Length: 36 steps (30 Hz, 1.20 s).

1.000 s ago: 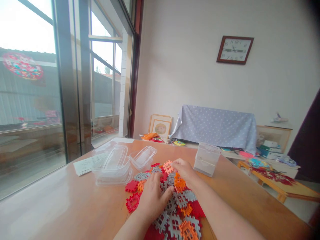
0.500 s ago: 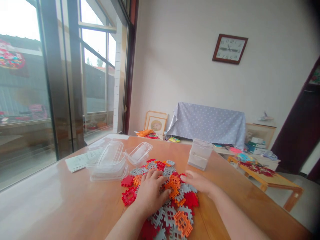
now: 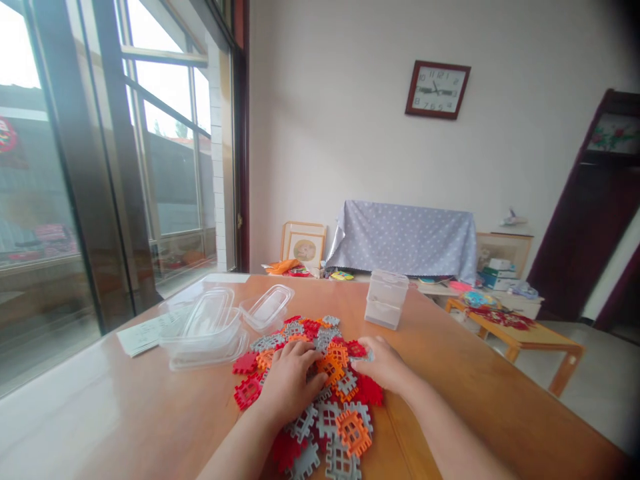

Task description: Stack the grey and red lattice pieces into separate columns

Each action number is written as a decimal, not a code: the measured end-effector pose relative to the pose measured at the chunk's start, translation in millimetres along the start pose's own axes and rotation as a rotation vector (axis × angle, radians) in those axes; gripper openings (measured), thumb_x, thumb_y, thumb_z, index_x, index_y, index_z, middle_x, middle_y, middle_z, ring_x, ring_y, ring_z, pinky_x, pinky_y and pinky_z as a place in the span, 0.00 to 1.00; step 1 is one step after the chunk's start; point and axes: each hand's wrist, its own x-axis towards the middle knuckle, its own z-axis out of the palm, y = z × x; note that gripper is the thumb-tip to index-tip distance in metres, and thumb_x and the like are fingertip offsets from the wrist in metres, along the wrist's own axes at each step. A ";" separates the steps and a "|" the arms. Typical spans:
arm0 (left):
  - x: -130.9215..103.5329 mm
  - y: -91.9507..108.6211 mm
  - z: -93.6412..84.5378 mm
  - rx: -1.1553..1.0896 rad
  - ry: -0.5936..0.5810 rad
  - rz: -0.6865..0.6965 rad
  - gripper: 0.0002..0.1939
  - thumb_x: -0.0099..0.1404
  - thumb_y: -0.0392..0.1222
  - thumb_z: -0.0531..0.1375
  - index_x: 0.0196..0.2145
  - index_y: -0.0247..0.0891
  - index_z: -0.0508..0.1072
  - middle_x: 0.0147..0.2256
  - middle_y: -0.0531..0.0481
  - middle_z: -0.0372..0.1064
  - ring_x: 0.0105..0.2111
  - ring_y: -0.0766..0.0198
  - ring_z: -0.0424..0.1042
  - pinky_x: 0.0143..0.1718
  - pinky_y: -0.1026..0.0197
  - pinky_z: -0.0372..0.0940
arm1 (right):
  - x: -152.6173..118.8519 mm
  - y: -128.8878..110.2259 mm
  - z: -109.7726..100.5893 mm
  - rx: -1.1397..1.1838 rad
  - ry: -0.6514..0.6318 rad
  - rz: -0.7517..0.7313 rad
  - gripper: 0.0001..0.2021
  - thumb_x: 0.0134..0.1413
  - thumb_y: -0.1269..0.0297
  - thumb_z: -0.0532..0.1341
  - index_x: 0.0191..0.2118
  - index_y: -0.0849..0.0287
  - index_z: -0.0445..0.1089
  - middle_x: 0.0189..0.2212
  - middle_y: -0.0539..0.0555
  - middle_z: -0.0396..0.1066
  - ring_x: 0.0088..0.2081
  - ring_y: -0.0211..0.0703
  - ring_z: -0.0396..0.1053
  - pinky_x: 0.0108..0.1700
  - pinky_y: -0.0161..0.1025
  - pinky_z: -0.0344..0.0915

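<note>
A pile of flat interlocking plastic blocks in red, orange and grey covers the middle of the wooden table (image 3: 175, 420). My left hand (image 3: 293, 380) lies over the left side of this pile, fingers spread and touching the pieces beneath. At the right edge, my right hand (image 3: 384, 363) pinches a grey block (image 3: 369, 356) between thumb and fingers; most of that piece is hidden. An orange window-shaped block (image 3: 353, 432) rests on grey ones at the near end. Between my hands is another orange block (image 3: 330, 369).
Clear plastic tubs and lids (image 3: 205, 340) stand left of the pile over a printed sheet (image 3: 137, 339). A clear box (image 3: 385, 300) stands at the far right of the table. Beyond are a cloth-covered object (image 3: 405, 240) and a low wooden table (image 3: 530, 333).
My right hand has closed on a grey block at the pile's right edge. My left hand stays on the pile. The view has turned slightly right.
</note>
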 end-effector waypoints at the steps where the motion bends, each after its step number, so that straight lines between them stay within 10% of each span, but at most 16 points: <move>1: 0.1 0.0 0.4 0.005 -0.008 0.004 0.19 0.63 0.56 0.61 0.51 0.53 0.75 0.56 0.48 0.68 0.57 0.48 0.62 0.56 0.44 0.57 | -1.2 -2.2 1.5 0.009 0.019 -0.011 0.23 0.45 0.56 0.70 0.49 0.54 0.75 0.45 0.55 0.71 0.44 0.46 0.70 0.48 0.39 0.63; 5: 2.4 -2.8 4.8 0.068 -0.018 0.005 0.22 0.61 0.56 0.63 0.52 0.54 0.74 0.58 0.49 0.67 0.60 0.46 0.61 0.57 0.44 0.57 | -7.0 -11.1 1.2 0.016 0.122 -0.065 0.08 0.54 0.58 0.64 0.32 0.56 0.77 0.36 0.53 0.71 0.39 0.43 0.70 0.44 0.36 0.62; 11: 9.7 -8.9 10.9 0.132 0.017 0.044 0.20 0.62 0.51 0.62 0.52 0.52 0.72 0.58 0.50 0.68 0.60 0.47 0.61 0.56 0.44 0.57 | -10.2 -10.9 -12.9 0.068 0.245 -0.030 0.11 0.58 0.66 0.59 0.27 0.58 0.76 0.33 0.55 0.75 0.39 0.43 0.72 0.43 0.35 0.62; 18: 9.4 3.9 4.8 0.182 0.107 0.088 0.08 0.64 0.45 0.58 0.42 0.48 0.72 0.47 0.51 0.74 0.50 0.52 0.69 0.55 0.47 0.58 | -25.9 -28.4 -15.9 0.308 0.206 -0.138 0.20 0.61 0.55 0.59 0.56 0.54 0.73 0.49 0.54 0.78 0.48 0.47 0.76 0.47 0.39 0.70; 29: -5.0 37.0 -22.2 0.212 0.135 -0.036 0.11 0.66 0.36 0.53 0.44 0.42 0.72 0.43 0.47 0.74 0.49 0.55 0.68 0.54 0.50 0.58 | -89.0 -26.9 -16.1 0.270 0.211 -0.195 0.18 0.62 0.52 0.57 0.50 0.54 0.75 0.48 0.57 0.76 0.51 0.50 0.72 0.55 0.44 0.64; 36: -52.0 18.5 -26.2 0.077 0.207 -0.090 0.19 0.69 0.49 0.54 0.54 0.43 0.70 0.53 0.44 0.70 0.56 0.52 0.67 0.58 0.45 0.61 | -125.1 -46.0 -11.1 0.032 -0.071 -0.354 0.42 0.47 0.35 0.64 0.66 0.48 0.61 0.69 0.57 0.53 0.70 0.61 0.44 0.69 0.57 0.40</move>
